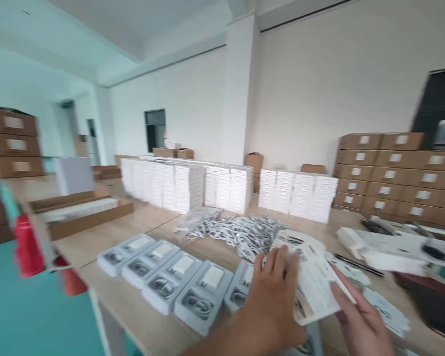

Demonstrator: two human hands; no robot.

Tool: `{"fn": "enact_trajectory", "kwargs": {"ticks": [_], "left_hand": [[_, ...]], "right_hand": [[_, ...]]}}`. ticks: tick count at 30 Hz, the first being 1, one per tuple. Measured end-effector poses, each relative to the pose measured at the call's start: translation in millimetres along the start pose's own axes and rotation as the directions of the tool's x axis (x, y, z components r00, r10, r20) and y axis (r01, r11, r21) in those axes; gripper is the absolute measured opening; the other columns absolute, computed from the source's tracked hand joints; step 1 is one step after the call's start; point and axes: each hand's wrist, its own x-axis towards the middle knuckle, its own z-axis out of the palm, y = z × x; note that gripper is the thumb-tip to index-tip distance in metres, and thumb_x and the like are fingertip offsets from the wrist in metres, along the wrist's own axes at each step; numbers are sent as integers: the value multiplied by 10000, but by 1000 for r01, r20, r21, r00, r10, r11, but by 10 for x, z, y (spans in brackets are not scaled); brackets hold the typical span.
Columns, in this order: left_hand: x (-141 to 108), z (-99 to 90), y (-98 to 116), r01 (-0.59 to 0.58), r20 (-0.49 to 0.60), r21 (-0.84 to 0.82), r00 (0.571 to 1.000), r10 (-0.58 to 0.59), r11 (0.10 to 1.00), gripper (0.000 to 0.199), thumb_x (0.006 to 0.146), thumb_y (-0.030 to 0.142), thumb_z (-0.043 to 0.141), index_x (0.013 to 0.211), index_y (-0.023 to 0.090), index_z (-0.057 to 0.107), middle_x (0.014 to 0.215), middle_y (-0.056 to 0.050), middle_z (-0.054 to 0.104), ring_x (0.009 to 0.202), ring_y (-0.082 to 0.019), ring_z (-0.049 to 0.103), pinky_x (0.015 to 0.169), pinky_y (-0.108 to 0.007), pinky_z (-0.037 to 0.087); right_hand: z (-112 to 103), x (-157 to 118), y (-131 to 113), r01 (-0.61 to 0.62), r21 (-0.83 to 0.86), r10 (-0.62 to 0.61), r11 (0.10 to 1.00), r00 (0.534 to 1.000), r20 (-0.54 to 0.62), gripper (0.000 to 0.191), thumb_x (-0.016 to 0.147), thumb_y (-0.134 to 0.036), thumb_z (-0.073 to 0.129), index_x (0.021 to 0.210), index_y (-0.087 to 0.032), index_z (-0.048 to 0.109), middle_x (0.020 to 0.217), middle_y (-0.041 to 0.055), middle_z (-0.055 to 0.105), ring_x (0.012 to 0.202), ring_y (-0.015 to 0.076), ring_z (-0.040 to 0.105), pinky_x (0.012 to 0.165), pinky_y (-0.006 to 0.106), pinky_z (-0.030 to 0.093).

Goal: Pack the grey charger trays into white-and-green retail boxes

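Between my hands is a flat white printed box (321, 279), tilted, with coloured pictures and small text on it. My left hand (270, 296) grips its left side, fingers over the top face. At its right edge my right hand (361, 316) holds it with the thumb on top. Below and to the left, several grey trays (203, 291) stand in a row along the table, each with a white charger block and a coiled cable. The trays nearest me are partly hidden by my left arm and the box.
Behind my hands lies a heap of small white and grey pieces (244, 235). Stacked white boxes (230, 188) line the table's back. An open carton (92, 217) is at left. A black pen (359, 265), paper cut-outs (387, 311) and a dark phone-like object (433, 306) lie right.
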Motion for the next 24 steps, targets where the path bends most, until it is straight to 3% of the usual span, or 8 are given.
{"fn": "enact_trajectory", "kwargs": {"ticks": [3,6,9,11,13,17,21,24], "left_hand": [[-208,-386,-163,84,52,73,995,-88,994,1208,513,499,809,1549,293,223,1577,-155,268,1412,-437,251,1144,-650,213],[-573,-1030,-710,329,-88,201,944,-317,923,1131,597,367,765,1557,303,171,1577,-138,234,1387,-440,275,1086,-643,314],[-966,-1709,-1510,576,-291,348,816,-499,739,1007,633,391,753,1507,225,282,1583,-172,177,1366,-440,317,1083,-596,334],[-1219,-2085,-1970,701,-385,433,712,-587,567,894,639,419,749,1429,204,388,1522,-153,307,1348,-422,362,1114,-575,282],[-1471,-2348,-2246,764,-432,433,642,-633,479,634,765,380,627,1340,160,478,1438,-136,421,1294,-435,433,1074,-605,290],[-1888,-2491,-2349,806,-466,419,587,-662,418,352,875,311,521,1169,129,589,1264,-87,587,1258,-374,485,1066,-551,305],[-2070,-2346,-2373,809,-454,391,584,-673,439,244,920,360,570,1002,146,655,1126,-67,674,1152,-266,579,1056,-518,360],[-2092,-2232,-2457,816,-456,345,577,-677,463,273,931,384,583,1005,135,666,1103,-72,684,1060,-243,630,979,-486,457]], "right_hand": [[55,-70,-9,-32,-106,43,994,993,106,703,758,-594,659,1385,-304,525,1428,51,556,1080,286,687,731,284,627],[61,-105,-65,131,-296,-86,946,983,160,663,756,-614,630,1332,-291,576,1409,74,574,1015,272,708,694,274,625],[12,-73,-52,276,-432,-233,859,961,151,556,787,-583,591,1244,-272,641,1368,84,600,1006,258,707,666,265,616],[-22,-42,-8,324,-451,-282,832,946,158,492,810,-546,573,1202,-263,662,1361,90,598,975,246,713,625,260,608],[-39,-24,40,341,-454,-296,823,940,170,464,810,-538,567,1164,-259,678,1348,98,605,943,247,715,557,258,592],[-35,-21,112,358,-499,-308,789,934,183,434,785,-552,569,1074,-265,718,1288,99,648,1025,295,682,518,284,582],[-45,-17,215,401,-549,-329,733,916,229,373,794,-527,563,1001,-281,753,1236,83,681,1053,309,670,568,316,599],[-90,4,369,420,-574,-354,703,907,229,362,822,-501,552,1045,-292,744,1241,82,678,1077,317,658,664,363,606]]}}
